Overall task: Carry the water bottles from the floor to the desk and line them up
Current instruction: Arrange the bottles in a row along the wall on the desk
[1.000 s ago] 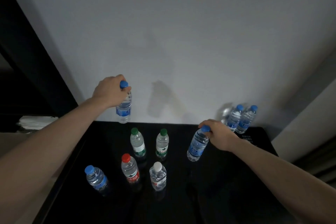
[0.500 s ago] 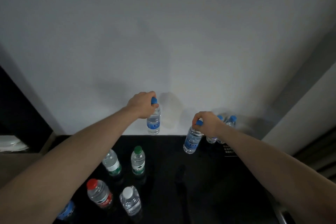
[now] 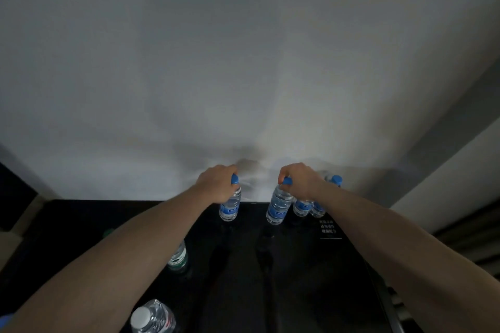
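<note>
Clear ribbed plastic bottles, left hand [image 3: 216, 184] gripping one [image 3: 230, 204] by its blue cap, right hand [image 3: 300, 180] gripping another [image 3: 278, 204], glossy black desk [image 3: 297, 278].

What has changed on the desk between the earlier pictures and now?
Both hands carried their blue-cap bottles toward the wall, to the back of the desk. The left hand brought its bottle rightward and down. The right hand moved its bottle next to the two back bottles. Both grips stayed shut, and the standing bottles did not move.
</note>
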